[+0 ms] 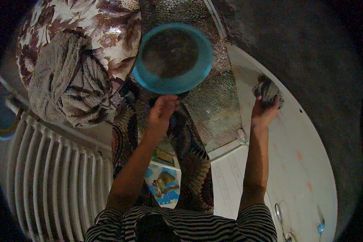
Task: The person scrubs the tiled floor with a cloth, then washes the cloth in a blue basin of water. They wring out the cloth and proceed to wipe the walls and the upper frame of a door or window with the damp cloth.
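My right hand grips a bunched grey cloth against the pale side panel of a bathtub. Just below the near rim of a blue plastic basin is my left hand, its fingers curled; whether it touches the rim or holds anything cannot be told. Dark, murky contents show inside the basin, which stands on the pebble-patterned floor. At the upper left, a large grey cloth lies heaped over a rounded surface with a brown and white floral cover.
A white ribbed radiator stands along the left. Between my legs a blue patterned picture or mat shows. White panelling lies to the lower right, near a small whitish object. A metal fixture sits lower right.
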Action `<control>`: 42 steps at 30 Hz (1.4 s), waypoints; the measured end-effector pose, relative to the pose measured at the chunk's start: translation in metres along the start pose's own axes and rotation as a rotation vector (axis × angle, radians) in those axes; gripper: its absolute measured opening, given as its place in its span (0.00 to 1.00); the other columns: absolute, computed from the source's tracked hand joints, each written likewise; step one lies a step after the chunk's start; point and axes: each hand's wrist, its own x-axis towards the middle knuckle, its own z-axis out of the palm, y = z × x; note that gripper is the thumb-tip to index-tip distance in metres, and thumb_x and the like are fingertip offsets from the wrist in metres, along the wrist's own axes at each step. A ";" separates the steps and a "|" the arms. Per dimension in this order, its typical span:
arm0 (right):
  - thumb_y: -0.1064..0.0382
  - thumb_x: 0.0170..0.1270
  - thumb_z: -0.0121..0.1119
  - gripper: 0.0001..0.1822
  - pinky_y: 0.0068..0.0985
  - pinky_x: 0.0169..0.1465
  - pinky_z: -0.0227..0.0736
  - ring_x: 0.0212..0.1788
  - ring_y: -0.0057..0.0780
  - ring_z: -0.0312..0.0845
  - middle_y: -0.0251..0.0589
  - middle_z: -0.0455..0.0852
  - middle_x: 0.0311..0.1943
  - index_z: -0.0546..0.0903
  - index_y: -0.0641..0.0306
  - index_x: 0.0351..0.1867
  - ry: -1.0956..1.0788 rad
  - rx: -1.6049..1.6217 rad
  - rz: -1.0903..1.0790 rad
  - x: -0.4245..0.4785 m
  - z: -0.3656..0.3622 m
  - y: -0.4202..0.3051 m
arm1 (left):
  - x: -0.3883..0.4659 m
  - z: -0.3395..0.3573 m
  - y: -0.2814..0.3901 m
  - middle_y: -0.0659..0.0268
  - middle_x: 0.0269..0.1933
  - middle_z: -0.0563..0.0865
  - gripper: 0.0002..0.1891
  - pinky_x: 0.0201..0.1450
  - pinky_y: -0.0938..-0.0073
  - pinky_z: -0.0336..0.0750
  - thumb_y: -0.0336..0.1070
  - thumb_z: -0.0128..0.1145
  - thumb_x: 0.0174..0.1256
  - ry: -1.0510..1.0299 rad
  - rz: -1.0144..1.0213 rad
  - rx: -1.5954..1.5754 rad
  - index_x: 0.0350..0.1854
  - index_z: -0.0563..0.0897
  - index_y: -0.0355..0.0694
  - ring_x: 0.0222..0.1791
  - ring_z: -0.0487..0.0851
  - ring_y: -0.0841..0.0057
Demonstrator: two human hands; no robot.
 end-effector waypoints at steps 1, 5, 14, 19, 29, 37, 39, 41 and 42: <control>0.48 0.77 0.48 0.24 0.29 0.49 0.75 0.55 0.34 0.75 0.40 0.78 0.60 0.73 0.59 0.65 -0.017 -0.011 0.015 0.013 0.005 0.014 | -0.001 0.000 0.005 0.63 0.49 0.84 0.16 0.59 0.66 0.76 0.45 0.52 0.79 0.005 -0.006 0.020 0.56 0.78 0.38 0.51 0.82 0.72; 0.49 0.78 0.47 0.22 0.24 0.42 0.74 0.46 0.32 0.75 0.39 0.79 0.55 0.74 0.59 0.63 0.013 -0.099 0.282 0.090 0.038 0.106 | -0.002 0.000 0.016 0.62 0.52 0.83 0.15 0.60 0.66 0.75 0.43 0.51 0.80 0.074 -0.038 0.015 0.56 0.78 0.37 0.52 0.82 0.72; 0.42 0.77 0.49 0.29 0.37 0.57 0.79 0.61 0.41 0.76 0.41 0.74 0.66 0.68 0.56 0.70 -0.615 0.037 0.348 0.042 0.080 0.173 | 0.009 0.000 -0.015 0.62 0.54 0.82 0.13 0.58 0.67 0.76 0.38 0.52 0.79 0.030 0.038 -0.105 0.57 0.79 0.37 0.53 0.81 0.73; 0.34 0.74 0.46 0.39 0.41 0.63 0.76 0.68 0.47 0.70 0.48 0.68 0.71 0.59 0.56 0.76 -0.745 -0.481 0.381 0.011 0.089 0.229 | 0.012 0.000 -0.004 0.62 0.53 0.82 0.13 0.57 0.67 0.77 0.38 0.52 0.79 0.026 -0.020 -0.038 0.56 0.79 0.35 0.52 0.81 0.74; 0.37 0.68 0.50 0.37 0.41 0.57 0.73 0.60 0.42 0.71 0.49 0.72 0.61 0.64 0.62 0.69 -0.095 -0.748 0.054 0.014 0.138 0.370 | 0.015 -0.001 0.003 0.63 0.51 0.83 0.12 0.59 0.68 0.77 0.36 0.52 0.79 0.077 0.005 -0.005 0.56 0.78 0.35 0.52 0.81 0.75; 0.49 0.64 0.59 0.27 0.35 0.47 0.73 0.47 0.32 0.75 0.41 0.78 0.49 0.72 0.62 0.59 -0.340 -0.536 0.236 -0.016 0.117 0.322 | 0.043 -0.008 -0.025 0.59 0.59 0.83 0.23 0.62 0.63 0.75 0.45 0.61 0.73 0.230 -0.014 0.224 0.63 0.76 0.38 0.57 0.81 0.68; 0.52 0.63 0.61 0.24 0.33 0.44 0.73 0.44 0.29 0.76 0.39 0.80 0.45 0.74 0.62 0.56 -0.468 -0.469 0.351 -0.039 0.098 0.285 | 0.067 -0.001 -0.019 0.57 0.64 0.78 0.34 0.64 0.61 0.72 0.52 0.66 0.67 0.355 -0.180 0.159 0.69 0.70 0.39 0.63 0.76 0.64; 0.55 0.61 0.63 0.22 0.31 0.41 0.74 0.41 0.27 0.77 0.37 0.81 0.42 0.76 0.62 0.54 -0.593 -0.447 0.446 -0.064 0.079 0.239 | 0.098 -0.004 -0.013 0.55 0.69 0.74 0.44 0.65 0.57 0.70 0.58 0.69 0.61 0.327 -0.357 0.028 0.73 0.65 0.40 0.68 0.72 0.60; 0.56 0.61 0.64 0.21 0.30 0.40 0.74 0.39 0.26 0.78 0.36 0.82 0.41 0.77 0.62 0.52 -0.671 -0.456 0.487 -0.076 0.069 0.214 | 0.116 -0.015 -0.016 0.54 0.70 0.72 0.48 0.65 0.54 0.69 0.61 0.71 0.57 0.238 -0.446 -0.071 0.74 0.63 0.40 0.69 0.70 0.58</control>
